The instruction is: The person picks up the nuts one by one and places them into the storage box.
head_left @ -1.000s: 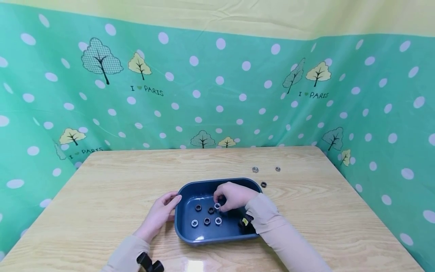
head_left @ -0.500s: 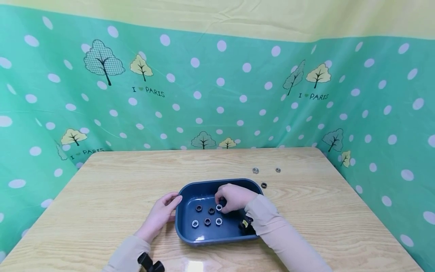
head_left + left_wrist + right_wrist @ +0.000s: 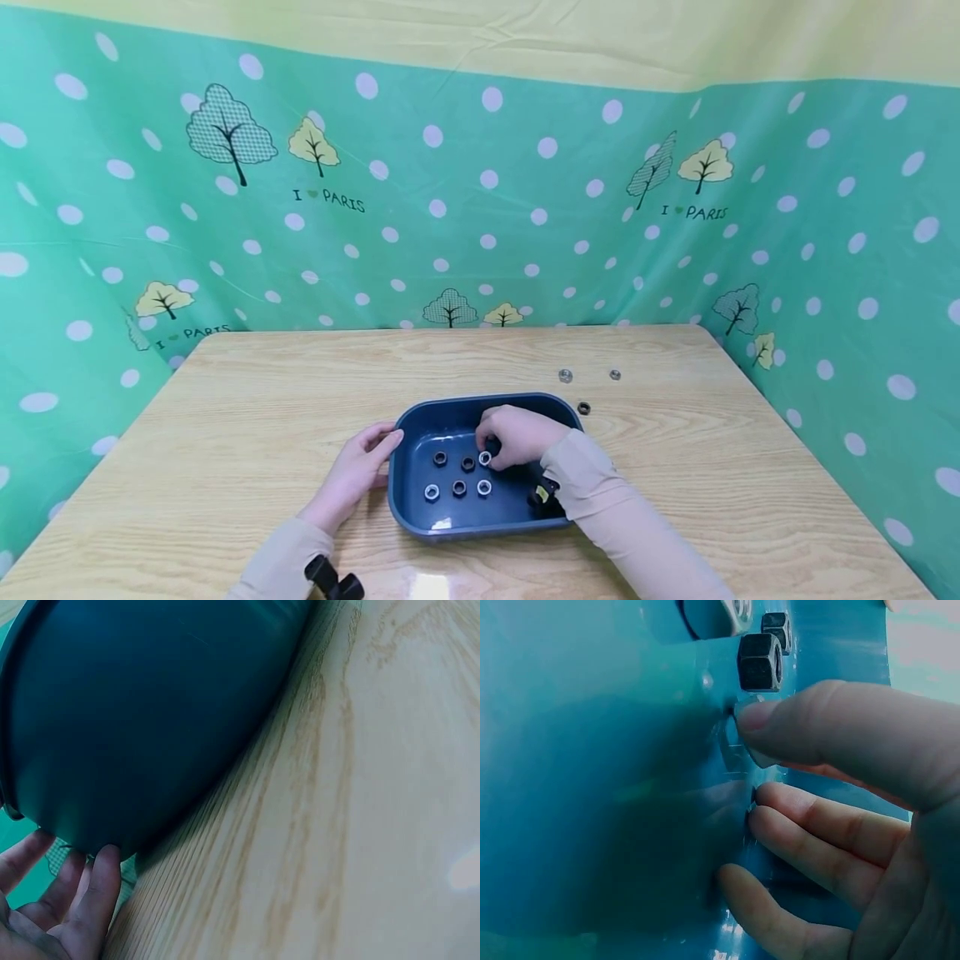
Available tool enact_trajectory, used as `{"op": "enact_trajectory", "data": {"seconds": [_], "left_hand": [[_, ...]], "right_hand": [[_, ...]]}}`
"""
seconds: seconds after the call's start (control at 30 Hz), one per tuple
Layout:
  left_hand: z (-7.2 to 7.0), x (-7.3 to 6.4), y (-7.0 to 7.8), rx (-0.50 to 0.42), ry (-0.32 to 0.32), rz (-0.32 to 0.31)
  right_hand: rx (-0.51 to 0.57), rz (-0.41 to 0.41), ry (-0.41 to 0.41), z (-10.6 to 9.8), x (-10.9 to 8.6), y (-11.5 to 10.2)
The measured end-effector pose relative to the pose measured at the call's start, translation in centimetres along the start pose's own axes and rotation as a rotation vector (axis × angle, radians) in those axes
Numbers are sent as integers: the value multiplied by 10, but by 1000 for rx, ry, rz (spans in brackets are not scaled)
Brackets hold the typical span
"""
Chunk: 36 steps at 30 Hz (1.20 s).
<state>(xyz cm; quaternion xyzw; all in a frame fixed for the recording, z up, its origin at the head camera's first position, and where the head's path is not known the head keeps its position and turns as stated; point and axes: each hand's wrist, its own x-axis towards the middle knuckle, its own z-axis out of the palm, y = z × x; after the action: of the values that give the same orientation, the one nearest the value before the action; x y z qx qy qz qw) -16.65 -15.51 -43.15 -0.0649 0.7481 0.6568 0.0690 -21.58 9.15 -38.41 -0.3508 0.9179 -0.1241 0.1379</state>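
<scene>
My left hand (image 3: 360, 467) holds the left end of a dark blue plastic tray (image 3: 392, 492), thumb at the rim. In the left wrist view its fingertips touch the tray's outer wall (image 3: 150, 735). Inside the tray, my right hand (image 3: 521, 435) pinches a silver hex nut (image 3: 485, 458) between thumb and index finger. The thumb hides part of that nut in the right wrist view, and the other fingers reach toward the tray floor. Beside it lie a black nut (image 3: 468, 463), another black nut (image 3: 440, 458), a third black nut (image 3: 459, 488) and two silver nuts (image 3: 432, 492).
On the wood-grain table (image 3: 262, 417), behind the tray's right end, lie a silver nut (image 3: 566, 376), a smaller silver nut (image 3: 615, 375) and a black nut (image 3: 584, 408). A green dotted curtain (image 3: 480, 200) rises behind the table and along its sides.
My right hand has shifted the pinched silver nut slightly to the right, away from the black nut beside it. The left hand stays at the tray's end.
</scene>
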Motion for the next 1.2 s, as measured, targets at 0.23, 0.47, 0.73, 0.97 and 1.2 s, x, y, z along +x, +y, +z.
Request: {"op": "enact_trajectory", "data": {"seconds": [0.23, 0.47, 0.73, 0.97, 1.2], "left_hand": [[1, 1, 0, 24, -6, 13], [0, 1, 2, 13, -1, 3], [1, -2, 3, 22, 7, 3], [0, -2, 5, 17, 4, 6], [0, -2, 3, 23, 1, 12]], "right_hand": [[-3, 18, -4, 0, 0, 1], [12, 32, -7, -1, 1, 0], [27, 31, -15, -1, 0, 1], [55, -16, 17, -4, -1, 2], [83, -59, 33, -5, -1, 3]]}}
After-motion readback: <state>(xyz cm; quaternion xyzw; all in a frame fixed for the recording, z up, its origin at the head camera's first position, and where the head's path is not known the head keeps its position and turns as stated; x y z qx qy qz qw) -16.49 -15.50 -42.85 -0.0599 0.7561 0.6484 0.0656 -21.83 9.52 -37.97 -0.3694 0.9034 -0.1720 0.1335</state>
